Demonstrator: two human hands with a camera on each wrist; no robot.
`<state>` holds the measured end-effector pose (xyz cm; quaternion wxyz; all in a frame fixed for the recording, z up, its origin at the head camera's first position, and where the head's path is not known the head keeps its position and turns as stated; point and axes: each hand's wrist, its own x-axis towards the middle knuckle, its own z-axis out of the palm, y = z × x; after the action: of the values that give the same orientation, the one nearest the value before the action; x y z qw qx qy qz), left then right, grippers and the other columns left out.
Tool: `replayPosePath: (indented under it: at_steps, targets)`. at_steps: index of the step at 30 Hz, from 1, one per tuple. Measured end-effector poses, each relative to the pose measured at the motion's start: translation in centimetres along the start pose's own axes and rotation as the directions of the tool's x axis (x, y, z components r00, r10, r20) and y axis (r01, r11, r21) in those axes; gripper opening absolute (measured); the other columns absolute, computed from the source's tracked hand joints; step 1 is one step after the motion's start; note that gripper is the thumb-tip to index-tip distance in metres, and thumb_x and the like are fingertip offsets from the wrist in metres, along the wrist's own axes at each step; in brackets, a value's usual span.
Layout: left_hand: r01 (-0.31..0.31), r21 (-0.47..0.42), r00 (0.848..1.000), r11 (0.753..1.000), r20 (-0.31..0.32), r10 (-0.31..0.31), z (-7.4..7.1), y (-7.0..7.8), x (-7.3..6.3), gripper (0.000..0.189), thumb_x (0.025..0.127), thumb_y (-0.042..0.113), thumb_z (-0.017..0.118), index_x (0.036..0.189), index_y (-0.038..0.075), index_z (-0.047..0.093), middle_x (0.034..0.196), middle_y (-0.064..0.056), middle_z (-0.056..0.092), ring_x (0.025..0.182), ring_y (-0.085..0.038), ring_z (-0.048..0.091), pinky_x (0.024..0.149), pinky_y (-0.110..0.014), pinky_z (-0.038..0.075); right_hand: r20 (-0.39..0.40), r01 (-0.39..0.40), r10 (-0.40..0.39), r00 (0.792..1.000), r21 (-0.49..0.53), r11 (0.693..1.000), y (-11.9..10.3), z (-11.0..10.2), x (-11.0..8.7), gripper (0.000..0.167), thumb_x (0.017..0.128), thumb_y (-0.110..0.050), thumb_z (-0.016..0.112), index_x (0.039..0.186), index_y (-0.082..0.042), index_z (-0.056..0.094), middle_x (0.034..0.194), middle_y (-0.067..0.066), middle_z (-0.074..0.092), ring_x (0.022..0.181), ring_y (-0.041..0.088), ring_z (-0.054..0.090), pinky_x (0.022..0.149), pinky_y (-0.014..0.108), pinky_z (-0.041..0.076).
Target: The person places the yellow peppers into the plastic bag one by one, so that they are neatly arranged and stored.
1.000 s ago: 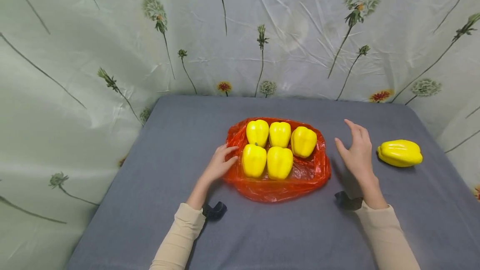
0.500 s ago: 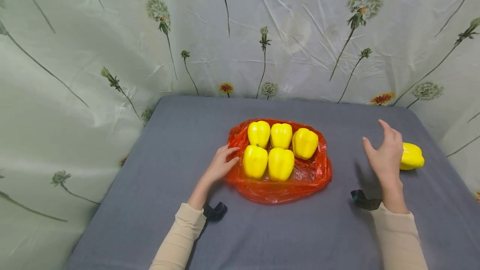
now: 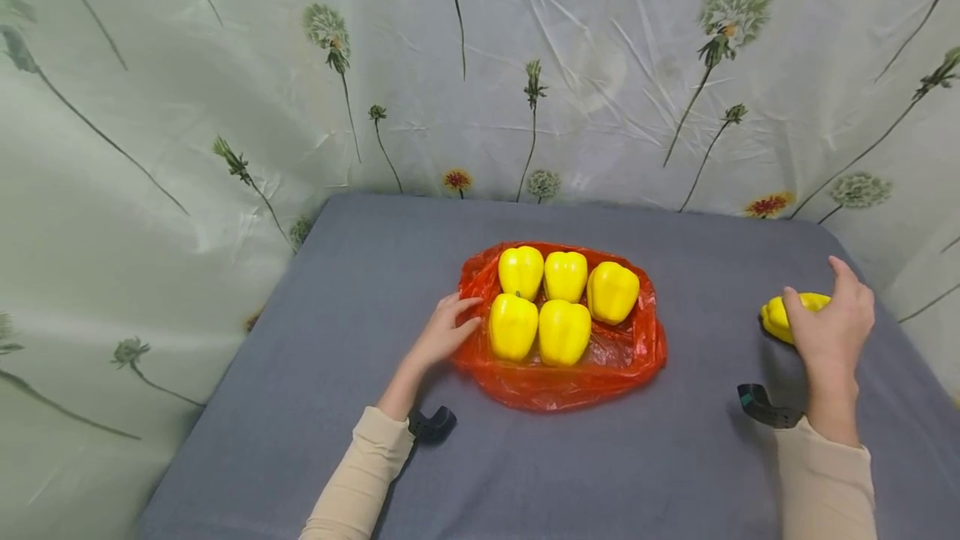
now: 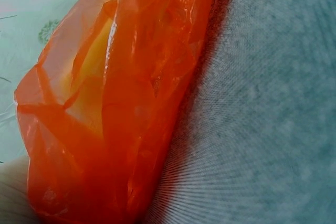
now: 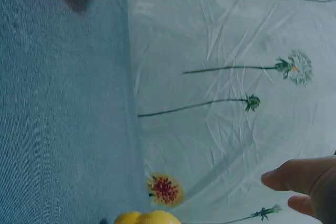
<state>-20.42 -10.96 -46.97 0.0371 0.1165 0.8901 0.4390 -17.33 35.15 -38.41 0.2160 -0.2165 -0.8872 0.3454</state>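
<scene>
Several yellow bell peppers stand inside a red plastic bag (image 3: 558, 390), its mouth spread wide; one front bell pepper (image 3: 513, 327) is near my left hand (image 3: 444, 330). That hand holds the bag's left rim, thumb and forefinger lying over its edge. Red film (image 4: 142, 98) fills much of the left wrist view and hides most of the hand. Over on the right, my right hand (image 3: 834, 327) hovers at a lone bell pepper (image 3: 780, 319) lying on its side, thumb and fingers spread and partly covering it. The right wrist view shows extended fingers (image 5: 294, 177), apart from the pepper (image 5: 149, 217).
A grey cloth-covered table (image 3: 360, 273) carries everything. Behind it hangs a pale curtain (image 3: 420, 40) printed with dandelions. Dark curved wrist mounts (image 3: 433, 425) sit below both hands.
My right hand has moved right, from beside the bag to over the lone bell pepper. The left hand stays at the bag's rim. The view has shifted slightly.
</scene>
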Motion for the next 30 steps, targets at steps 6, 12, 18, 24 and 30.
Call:
replayPosePath:
  at_steps: [6,12,18,24,30]
  targets:
    - [-0.014,0.005,1.000,1.000,0.012,0.014,0.2,0.3,0.1,0.040,0.091,0.017,0.056,0.129,0.005,0.055,0.142,-0.017,0.044,0.136,-0.035,0.033,0.110,-0.054,0.031,0.061,-0.136,0.140,0.988,-0.079,0.988,1.0,-0.7,-0.5,0.068,0.091,-0.021,0.046,0.151,-0.011,0.015,0.153,0.026,0.017,0.138,0.046,0.016,0.110,0.061,0.018]
    - [-0.012,0.012,1.000,1.000,0.021,0.012,0.4,0.6,0.2,0.040,0.092,0.018,0.055,0.129,0.006,0.055,0.142,-0.017,0.044,0.136,-0.035,0.033,0.109,-0.055,0.033,0.072,-0.163,0.177,0.981,-0.170,0.972,2.2,-0.8,-0.4,0.073,0.090,-0.024,0.045,0.149,-0.002,0.010,0.149,0.033,0.013,0.135,0.050,0.013,0.107,0.063,0.019]
    - [-0.003,0.013,0.999,1.000,0.040,0.003,0.6,0.6,0.3,0.040,0.092,0.018,0.055,0.130,0.006,0.054,0.143,-0.017,0.043,0.136,-0.035,0.032,0.110,-0.055,0.032,0.179,-0.190,0.243,0.953,-0.271,0.944,3.4,-1.0,-0.2,0.080,0.090,-0.032,0.045,0.147,0.006,0.002,0.144,0.044,0.003,0.131,0.059,0.005,0.104,0.068,0.015]
    - [0.006,0.006,1.000,1.000,0.030,-0.006,0.4,0.5,0.4,0.040,0.092,0.018,0.055,0.130,0.006,0.054,0.144,-0.018,0.042,0.136,-0.036,0.031,0.109,-0.056,0.032,0.274,-0.168,0.264,0.925,-0.330,0.929,3.6,-0.5,0.6,0.083,0.091,-0.038,0.045,0.145,0.008,0.002,0.135,0.048,0.008,0.122,0.062,0.015,0.089,0.068,0.025]
    - [0.030,0.006,0.999,1.000,0.023,-0.030,0.3,0.3,0.1,0.042,0.092,0.019,0.055,0.132,0.007,0.052,0.147,-0.018,0.038,0.138,-0.035,0.029,0.110,-0.056,0.030,0.240,-0.128,0.216,0.946,-0.333,0.934,3.6,0.5,1.0,0.089,0.088,-0.045,0.052,0.146,0.004,0.007,0.133,0.046,0.016,0.118,0.061,0.023,0.080,0.068,0.030]
